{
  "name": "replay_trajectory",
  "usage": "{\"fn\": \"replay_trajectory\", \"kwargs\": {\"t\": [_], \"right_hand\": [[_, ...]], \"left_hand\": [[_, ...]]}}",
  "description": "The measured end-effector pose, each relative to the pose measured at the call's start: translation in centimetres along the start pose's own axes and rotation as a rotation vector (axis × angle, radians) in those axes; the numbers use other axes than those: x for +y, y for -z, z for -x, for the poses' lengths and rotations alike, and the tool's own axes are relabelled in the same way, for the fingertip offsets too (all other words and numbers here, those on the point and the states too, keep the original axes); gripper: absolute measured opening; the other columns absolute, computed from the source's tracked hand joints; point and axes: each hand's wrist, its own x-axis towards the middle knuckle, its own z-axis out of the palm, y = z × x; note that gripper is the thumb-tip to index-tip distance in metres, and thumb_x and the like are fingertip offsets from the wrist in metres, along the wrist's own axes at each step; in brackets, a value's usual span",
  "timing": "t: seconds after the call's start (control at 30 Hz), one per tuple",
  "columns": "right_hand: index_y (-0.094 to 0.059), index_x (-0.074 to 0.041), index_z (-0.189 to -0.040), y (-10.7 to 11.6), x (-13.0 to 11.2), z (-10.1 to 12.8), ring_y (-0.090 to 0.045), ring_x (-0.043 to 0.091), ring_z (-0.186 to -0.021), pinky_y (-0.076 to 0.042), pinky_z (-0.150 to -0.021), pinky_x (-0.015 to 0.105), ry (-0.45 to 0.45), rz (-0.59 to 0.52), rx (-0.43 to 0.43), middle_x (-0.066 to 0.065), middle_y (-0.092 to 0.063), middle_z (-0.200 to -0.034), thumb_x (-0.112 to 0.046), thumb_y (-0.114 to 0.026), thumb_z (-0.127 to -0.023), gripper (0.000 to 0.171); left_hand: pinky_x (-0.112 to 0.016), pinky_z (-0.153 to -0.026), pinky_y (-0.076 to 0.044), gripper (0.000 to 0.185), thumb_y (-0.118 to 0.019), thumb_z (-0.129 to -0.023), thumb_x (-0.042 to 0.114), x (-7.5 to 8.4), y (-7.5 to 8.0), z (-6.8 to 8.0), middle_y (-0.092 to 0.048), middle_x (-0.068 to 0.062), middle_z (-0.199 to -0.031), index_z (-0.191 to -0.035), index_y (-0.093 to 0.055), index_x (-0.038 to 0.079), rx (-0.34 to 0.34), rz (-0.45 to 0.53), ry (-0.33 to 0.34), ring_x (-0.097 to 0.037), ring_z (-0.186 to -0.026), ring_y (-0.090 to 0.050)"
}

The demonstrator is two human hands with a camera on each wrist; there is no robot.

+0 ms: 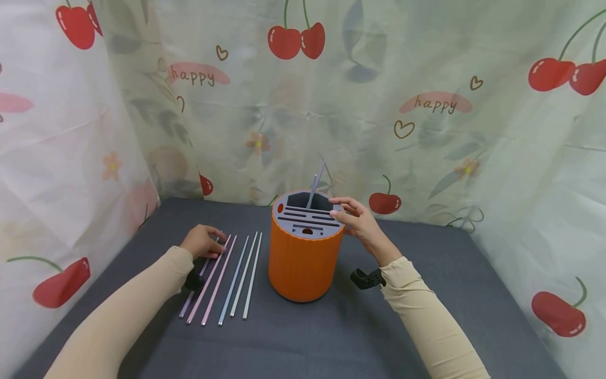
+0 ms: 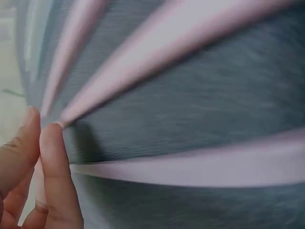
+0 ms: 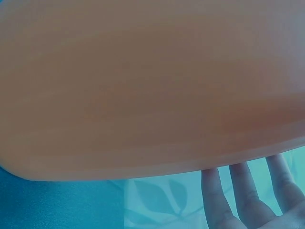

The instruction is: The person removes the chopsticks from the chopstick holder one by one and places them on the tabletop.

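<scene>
An orange round holder (image 1: pixel 303 263) with a grey slotted top stands mid-table, and two grey sticks (image 1: pixel 314 190) lean in its back slot. My right hand (image 1: pixel 340 209) reaches over from the right, its straight fingers touching the top rim. The right wrist view shows little but the holder's wall (image 3: pixel 143 86) and those fingers (image 3: pixel 248 193). Several pastel sticks (image 1: pixel 239 276) lie side by side on the cloth to the holder's left. My left hand (image 1: pixel 214 246) rests on their far ends. Its fingertips (image 2: pixel 50 143) pinch the end of a pale lilac stick (image 2: pixel 200 164).
A dark grey cloth (image 1: pixel 379 326) covers the table. Cherry-print curtains (image 1: pixel 426 121) close it in at the back and on both sides. Black wrist mounts (image 1: pixel 366 278) sit at both sleeves. Bare cloth lies in front of and to the right of the holder.
</scene>
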Motion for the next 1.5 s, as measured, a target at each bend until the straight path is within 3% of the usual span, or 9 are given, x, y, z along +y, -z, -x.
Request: {"fn": "replay_trajectory", "kwargs": {"t": [0.13, 0.33, 0.47, 0.63, 0.77, 1.0, 1.37, 1.5], "right_hand": [[-0.058, -0.02, -0.125, 0.1, -0.1, 0.1, -0.051, 0.025, -0.119, -0.051, -0.095, 0.047, -0.001, -0.006, -0.001, 0.012, -0.044, -0.144, -0.022, -0.063, -0.095, 0.03], [-0.057, -0.02, -0.126, 0.3, -0.1, 0.1, -0.048, 0.026, -0.123, -0.051, -0.096, 0.047, -0.003, -0.004, 0.004, 0.01, -0.043, -0.145, -0.023, -0.063, -0.095, 0.031], [-0.057, -0.02, -0.126, 0.4, 0.0, 0.1, -0.045, 0.03, -0.128, -0.05, -0.096, 0.048, -0.004, -0.006, 0.006, 0.011, -0.043, -0.145, -0.022, -0.063, -0.095, 0.031], [-0.058, -0.02, -0.124, 0.3, 0.1, 0.0, -0.035, 0.03, -0.139, -0.049, -0.097, 0.05, -0.004, -0.014, 0.006, 0.009, -0.04, -0.149, -0.022, -0.063, -0.095, 0.03], [-0.058, -0.021, -0.124, 0.2, 0.2, -0.1, -0.033, 0.028, -0.14, -0.049, -0.097, 0.05, -0.006, -0.009, 0.003, 0.007, -0.039, -0.15, -0.022, -0.063, -0.095, 0.029], [-0.056, -0.018, -0.127, 0.1, 0.2, -0.2, -0.048, 0.028, -0.124, -0.049, -0.098, 0.051, -0.011, -0.001, -0.006, 0.009, -0.043, -0.146, -0.022, -0.061, -0.096, 0.031], [-0.057, -0.02, -0.125, 0.0, 0.1, -0.2, -0.048, 0.028, -0.123, -0.05, -0.097, 0.05, -0.017, 0.002, -0.003, 0.01, -0.043, -0.146, -0.022, -0.061, -0.096, 0.03], [-0.057, -0.021, -0.125, 0.1, 0.1, -0.2, -0.043, 0.029, -0.131, -0.049, -0.098, 0.051, -0.018, 0.004, -0.001, 0.009, -0.041, -0.148, -0.022, -0.062, -0.096, 0.03]], "left_hand": [[-0.033, -0.075, -0.06, 0.049, -0.069, -0.089, 0.003, 2.8, 1.0, 0.7, -0.069, -0.009, -0.094, -0.135, -0.053, -0.003, -0.035, 0.141, -0.099, -0.011, -0.077, -0.068], [-0.031, -0.092, -0.055, 0.052, -0.065, -0.093, 0.012, 10.7, 1.7, 2.9, -0.059, -0.009, -0.117, -0.142, -0.048, 0.008, -0.064, 0.401, -0.286, -0.011, -0.096, -0.065], [-0.03, -0.093, -0.054, 0.049, -0.065, -0.092, 0.01, 15.9, 0.7, 5.0, -0.057, -0.008, -0.117, -0.139, -0.051, 0.008, -0.103, 0.562, -0.398, -0.02, -0.106, -0.063], [-0.035, -0.097, -0.052, 0.045, -0.067, -0.09, 0.007, 19.7, -2.0, 6.9, -0.059, -0.008, -0.121, -0.134, -0.056, 0.005, -0.177, 0.55, -0.459, -0.023, -0.111, -0.061], [-0.039, -0.1, -0.051, 0.04, -0.067, -0.09, 0.007, 20.7, -4.1, 7.3, -0.059, -0.013, -0.128, -0.13, -0.059, 0.005, -0.23, 0.433, -0.451, -0.026, -0.115, -0.061], [-0.036, -0.095, -0.054, 0.039, -0.07, -0.088, 0.007, 21.0, -6.2, 6.9, -0.062, -0.015, -0.122, -0.127, -0.061, 0.003, -0.257, 0.251, -0.432, -0.025, -0.108, -0.063], [-0.03, -0.084, -0.056, 0.028, -0.074, -0.086, 0.009, 21.0, -6.9, 6.6, -0.067, -0.007, -0.102, -0.112, -0.066, 0.001, -0.235, 0.136, -0.469, -0.02, -0.095, -0.063], [-0.033, -0.085, -0.057, 0.024, -0.073, -0.085, 0.004, 21.5, -6.7, 6.8, -0.065, -0.006, -0.095, -0.107, -0.066, -0.001, -0.22, 0.208, -0.476, -0.02, -0.09, -0.063]]}}
